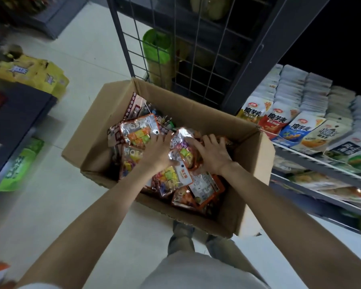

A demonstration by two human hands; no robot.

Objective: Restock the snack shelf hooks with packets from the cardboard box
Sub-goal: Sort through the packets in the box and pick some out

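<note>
An open cardboard box [256,163] stands on the pale floor below me, filled with several shiny orange and silver snack packets [139,132]. Both my arms reach down into it. My left hand [156,152] lies on the packets at the box's middle, fingers spread and touching a packet's lower edge. My right hand [212,154] rests just to the right, fingers curled over a crumpled foil packet [182,143] between the two hands. Whether either hand grips a packet is hidden by the hands themselves.
A dark wire grid panel [196,59] rises just behind the box. Shelves at the right hold rows of hanging snack packets [296,130]. Yellow packets [31,73] and green packets [19,165] lie on a low dark shelf at the left. My feet stand beside the box's near edge.
</note>
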